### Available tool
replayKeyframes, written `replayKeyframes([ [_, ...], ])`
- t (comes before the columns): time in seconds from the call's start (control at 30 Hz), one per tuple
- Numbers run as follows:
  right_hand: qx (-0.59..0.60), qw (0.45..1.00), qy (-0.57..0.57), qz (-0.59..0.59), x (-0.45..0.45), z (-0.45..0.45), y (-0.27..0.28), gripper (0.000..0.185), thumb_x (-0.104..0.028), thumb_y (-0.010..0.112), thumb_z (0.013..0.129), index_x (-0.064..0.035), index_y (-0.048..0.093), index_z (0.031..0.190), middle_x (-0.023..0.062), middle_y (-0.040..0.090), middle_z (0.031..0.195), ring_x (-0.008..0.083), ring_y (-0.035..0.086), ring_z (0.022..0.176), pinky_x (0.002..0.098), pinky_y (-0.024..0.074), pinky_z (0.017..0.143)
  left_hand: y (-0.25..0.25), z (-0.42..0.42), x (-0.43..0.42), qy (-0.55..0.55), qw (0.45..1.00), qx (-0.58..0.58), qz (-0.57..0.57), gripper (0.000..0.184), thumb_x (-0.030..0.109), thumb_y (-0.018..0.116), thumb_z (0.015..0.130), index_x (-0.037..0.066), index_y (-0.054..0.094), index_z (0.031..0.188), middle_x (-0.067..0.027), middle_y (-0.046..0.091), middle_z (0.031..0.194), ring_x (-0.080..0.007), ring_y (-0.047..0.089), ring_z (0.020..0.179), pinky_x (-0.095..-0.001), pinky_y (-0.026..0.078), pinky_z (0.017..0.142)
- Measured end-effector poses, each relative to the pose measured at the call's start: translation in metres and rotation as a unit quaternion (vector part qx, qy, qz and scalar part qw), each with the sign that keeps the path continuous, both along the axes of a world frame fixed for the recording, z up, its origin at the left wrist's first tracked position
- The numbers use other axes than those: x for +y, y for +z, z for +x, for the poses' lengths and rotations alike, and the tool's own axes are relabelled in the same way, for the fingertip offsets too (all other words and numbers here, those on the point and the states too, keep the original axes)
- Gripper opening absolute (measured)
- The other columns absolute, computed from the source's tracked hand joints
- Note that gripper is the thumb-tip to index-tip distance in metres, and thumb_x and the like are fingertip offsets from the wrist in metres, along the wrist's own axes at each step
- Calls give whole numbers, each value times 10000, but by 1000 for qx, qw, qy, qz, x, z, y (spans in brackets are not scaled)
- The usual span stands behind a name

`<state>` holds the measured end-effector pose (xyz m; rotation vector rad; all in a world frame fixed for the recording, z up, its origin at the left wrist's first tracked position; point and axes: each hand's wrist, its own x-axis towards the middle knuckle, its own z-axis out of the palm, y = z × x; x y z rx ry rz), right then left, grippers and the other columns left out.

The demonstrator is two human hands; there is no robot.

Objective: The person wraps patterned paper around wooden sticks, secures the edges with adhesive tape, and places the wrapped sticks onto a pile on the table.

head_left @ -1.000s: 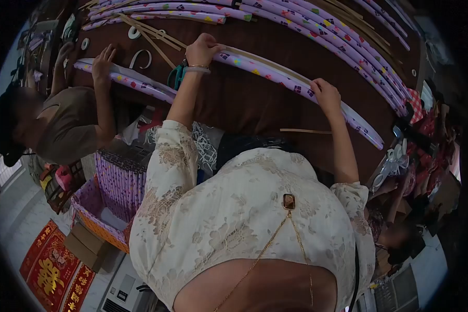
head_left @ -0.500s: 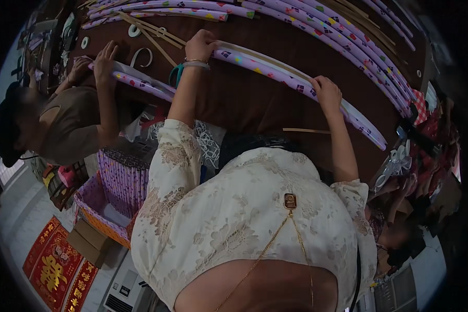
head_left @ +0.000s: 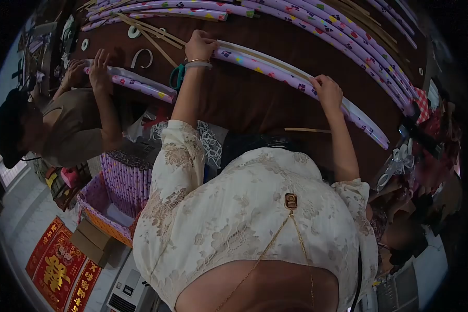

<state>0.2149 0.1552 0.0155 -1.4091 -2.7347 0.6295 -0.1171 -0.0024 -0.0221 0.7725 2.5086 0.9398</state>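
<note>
Grip unchanged: your left hand [head_left: 199, 47], eleven o'clock, and right hand [head_left: 328, 92], two o'clock, pinch steady a long, patterned lilac, paper-like strip [head_left: 265, 68].

We count one held purple patterned length [head_left: 265, 66], one pair of teal-handled scissors [head_left: 174, 78], one curled white strip [head_left: 151, 57], one orange basket [head_left: 105, 225] and one pendant [head_left: 291, 201]. The patterned tubes [head_left: 325, 34] farther back overlap too much for us to count.

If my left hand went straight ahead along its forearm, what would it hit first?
Likely the nearest purple patterned roll in the far bundle, across some brown cloth beyond the left hand; heights are hard to judge here.
</note>
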Motion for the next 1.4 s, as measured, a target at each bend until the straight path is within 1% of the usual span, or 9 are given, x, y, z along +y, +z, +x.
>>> replayKeyframes([
  [0.1,3,1000,2,1,0,0,1,304,-351,581,802,-51,624,810,124,610,813,328,591,753,424,462,642,5,5,4,22,1000,-10,-17,375,209,712,591,42,541,880,-59,668,734,-242,637,735,-342,485,686],
  [0.27,-10,1000,-9,-11,-1,-3,2,326,-374,568,806,-53,623,797,123,612,810,327,591,757,429,461,644,8,14,13,29,992,110,-61,302,185,688,614,71,534,848,-106,647,728,-324,619,743,-412,482,695],
  [0.37,-6,1000,-8,-7,0,-2,-1,327,-387,563,804,-67,626,793,112,614,802,320,597,739,427,464,634,10,20,12,41,991,115,-50,300,194,704,611,77,536,829,-132,636,725,-348,612,743,-431,479,688],
  [0.63,-22,998,-25,50,-2,3,0,337,-442,564,783,-115,641,755,57,627,757,264,613,711,392,473,604,10,23,15,30,983,164,-79,298,214,715,608,83,548,817,-138,631,739,-356,608,742,-447,471,684],
  [0.73,40,995,-3,92,-2,9,-8,338,-448,596,751,-114,621,705,46,614,671,250,607,618,368,471,534,14,26,14,18,981,171,-89,311,239,710,610,85,550,827,-144,630,764,-358,604,765,-451,467,697],
  [0.87,42,992,-19,119,-2,11,-11,340,-441,605,743,-106,609,686,52,609,662,247,602,588,363,470,516,8,23,15,22,979,179,-92,306,240,706,610,86,549,823,-144,632,767,-363,606,763,-449,471,692],
  [1.13,106,988,-22,113,-1,12,-20,372,-466,614,701,-102,559,646,43,579,618,226,595,594,361,460,515,3,17,14,19,978,190,-82,281,210,701,599,89,541,795,-125,633,734,-341,617,717,-420,486,662],
  [1.27,126,988,-51,73,-5,13,-15,348,-422,638,711,-91,557,639,47,584,613,231,595,585,353,466,527,10,19,14,12,976,201,-89,375,261,772,547,59,563,784,-107,632,725,-290,623,713,-374,486,660],
  [1.4,119,990,-66,46,-6,10,-9,360,-446,625,712,-96,564,657,50,595,633,239,596,622,379,446,570,7,13,14,2,970,223,-101,368,285,762,547,75,570,781,-104,632,744,-303,620,718,-393,483,672],
])
